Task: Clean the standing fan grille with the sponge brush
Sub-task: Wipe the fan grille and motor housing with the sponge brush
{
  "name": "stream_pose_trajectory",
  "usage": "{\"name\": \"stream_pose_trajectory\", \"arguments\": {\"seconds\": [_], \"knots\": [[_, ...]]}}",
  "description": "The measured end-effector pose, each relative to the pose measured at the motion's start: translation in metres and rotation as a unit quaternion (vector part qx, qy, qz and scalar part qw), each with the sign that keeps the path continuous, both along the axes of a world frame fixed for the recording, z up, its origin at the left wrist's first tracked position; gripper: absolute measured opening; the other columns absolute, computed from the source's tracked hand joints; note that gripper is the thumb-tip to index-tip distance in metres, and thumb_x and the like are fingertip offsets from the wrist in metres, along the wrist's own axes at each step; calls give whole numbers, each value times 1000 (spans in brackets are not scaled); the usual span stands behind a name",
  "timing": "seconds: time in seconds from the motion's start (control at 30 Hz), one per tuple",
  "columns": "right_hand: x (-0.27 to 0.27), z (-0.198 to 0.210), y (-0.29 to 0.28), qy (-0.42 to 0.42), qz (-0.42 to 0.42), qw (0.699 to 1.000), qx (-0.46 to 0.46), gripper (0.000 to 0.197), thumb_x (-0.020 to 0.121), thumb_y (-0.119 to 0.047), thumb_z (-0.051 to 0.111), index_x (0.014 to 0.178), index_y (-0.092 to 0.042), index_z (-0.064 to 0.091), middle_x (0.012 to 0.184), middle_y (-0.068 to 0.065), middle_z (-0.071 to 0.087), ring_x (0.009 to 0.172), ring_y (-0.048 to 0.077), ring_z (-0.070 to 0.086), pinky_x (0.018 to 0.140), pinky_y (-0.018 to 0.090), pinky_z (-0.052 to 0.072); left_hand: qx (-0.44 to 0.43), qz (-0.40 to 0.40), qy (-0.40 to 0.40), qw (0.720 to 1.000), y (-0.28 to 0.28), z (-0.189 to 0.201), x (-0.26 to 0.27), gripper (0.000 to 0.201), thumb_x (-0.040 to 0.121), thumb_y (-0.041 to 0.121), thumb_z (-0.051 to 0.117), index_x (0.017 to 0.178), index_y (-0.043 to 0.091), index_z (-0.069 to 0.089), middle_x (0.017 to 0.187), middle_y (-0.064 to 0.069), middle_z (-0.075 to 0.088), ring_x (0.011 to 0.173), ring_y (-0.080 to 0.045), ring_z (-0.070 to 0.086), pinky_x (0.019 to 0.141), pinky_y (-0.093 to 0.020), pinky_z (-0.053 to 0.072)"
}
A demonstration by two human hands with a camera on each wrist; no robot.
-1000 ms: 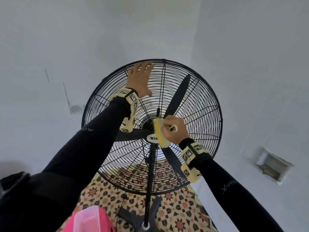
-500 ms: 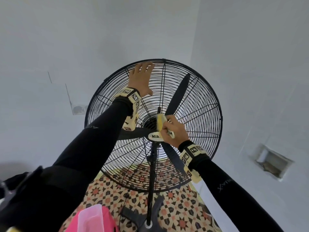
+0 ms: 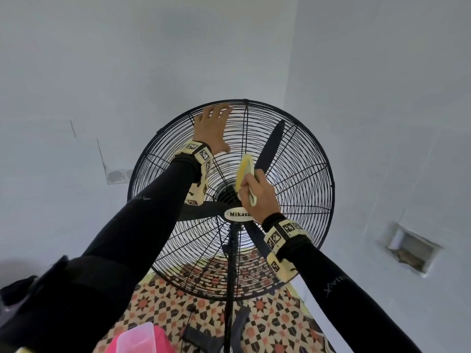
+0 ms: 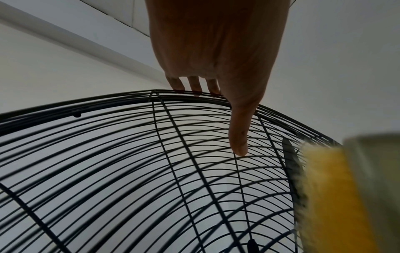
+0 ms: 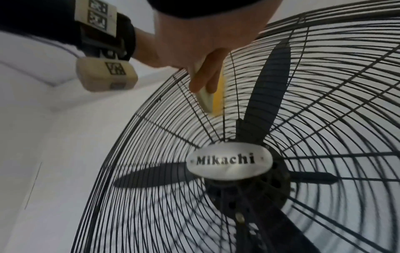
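Observation:
The black standing fan grille (image 3: 293,200) faces me, with a silver Mikachi badge (image 3: 238,214) at its hub. My left hand (image 3: 212,131) lies flat on the grille's upper part, fingertips at the top rim (image 4: 151,95) and thumb (image 4: 239,137) straight on the wires. My right hand (image 3: 257,197) grips the sponge brush (image 3: 244,169), yellow sponge with a pale back. The sponge is pressed on the wires just above the hub, beside the upright blade (image 3: 271,143). In the right wrist view my fingers (image 5: 207,73) wrap the brush (image 5: 217,97) above the badge (image 5: 229,160).
The fan's pole (image 3: 230,289) runs down to a base on patterned floor tiles (image 3: 267,322). A pink container with a clear lid (image 3: 142,337) sits at the bottom edge. White walls meet in a corner behind the fan; a wall recess (image 3: 413,248) is at right.
My right hand has slid the sponge brush upward from the hub badge onto the wires above it. The left hand has stayed on the top of the grille.

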State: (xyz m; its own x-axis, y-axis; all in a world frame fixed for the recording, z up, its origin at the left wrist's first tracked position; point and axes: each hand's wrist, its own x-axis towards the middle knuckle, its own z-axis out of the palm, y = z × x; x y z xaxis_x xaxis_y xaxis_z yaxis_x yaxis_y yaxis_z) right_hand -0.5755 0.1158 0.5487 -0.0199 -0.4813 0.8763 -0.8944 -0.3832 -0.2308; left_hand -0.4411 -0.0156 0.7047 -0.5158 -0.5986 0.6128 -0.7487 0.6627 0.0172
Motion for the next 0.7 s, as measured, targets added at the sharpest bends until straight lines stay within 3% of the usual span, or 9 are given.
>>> {"name": "stream_pose_trajectory", "arguments": {"seconds": [0.07, 0.13, 0.27, 0.33, 0.4, 0.5, 0.63, 0.7], "knots": [[0, -10, 1, 16, 11, 998, 68, 13, 90, -19, 55, 79, -13, 53, 76, 1, 54, 56, 12, 45, 49, 22, 43, -4, -2, 0, 1000, -1, -1, 1, 120, 65, 40, 96, 161, 24, 25, 165, 5, 24, 151, -31, 21, 119, -51, 25], [-3, -8, 2, 21, 5, 996, 88, 17, 89, -26, 52, 75, -16, 51, 65, 2, 56, 51, 16, 47, 46, 29, 45, -5, -2, 1, 1000, -2, -3, 0, 121, 66, 41, 95, 162, 24, 23, 166, 5, 23, 151, -31, 20, 119, -52, 25], [-2, 18, 6, -42, -30, 999, -10, 15, 91, -20, 47, 87, -8, 54, 86, 3, 52, 59, 10, 43, 51, 8, 30, 2, -3, 4, 1000, -2, -2, -3, 123, 67, 41, 95, 163, 24, 20, 167, 5, 20, 154, -32, 16, 122, -53, 21], [-2, 6, 6, -16, -30, 999, 5, 19, 93, -23, 44, 90, -8, 55, 89, 5, 53, 56, 10, 43, 48, 9, 30, 3, -5, 1, 1000, -2, -2, -1, 122, 68, 42, 94, 163, 24, 20, 168, 4, 20, 154, -31, 15, 122, -53, 20], [-3, -17, 8, 59, -18, 994, 85, 22, 96, -28, 44, 90, -10, 54, 83, 6, 58, 48, 9, 42, 42, 17, 34, 3, -5, 0, 1000, -1, -2, 1, 121, 68, 42, 94, 163, 24, 20, 168, 4, 20, 154, -31, 15, 121, -52, 20], [-2, -26, 13, 161, -17, 975, 150, 14, 94, -24, 58, 87, -11, 57, 70, 5, 61, 44, 9, 39, 42, 19, 39, 6, -12, 0, 1000, 0, -1, 1, 122, 68, 42, 94, 163, 24, 20, 168, 4, 20, 154, -31, 15, 122, -53, 21], [5, 5, 9, 26, -66, 997, 28, 14, 95, -23, 50, 90, -11, 57, 83, 4, 60, 56, 10, 45, 48, 8, 24, 3, -12, 6, 1000, 0, -2, 0, 121, 67, 41, 95, 162, 23, 23, 167, 3, 23, 153, -32, 17, 121, -53, 21], [6, 5, 5, 13, -45, 997, 64, 9, 96, -18, 53, 88, -14, 52, 81, 0, 54, 57, 10, 43, 49, 14, 29, 0, -10, 11, 1000, -2, -2, 0, 121, 66, 41, 95, 162, 24, 24, 167, 3, 23, 153, -31, 18, 121, -52, 21]]}}
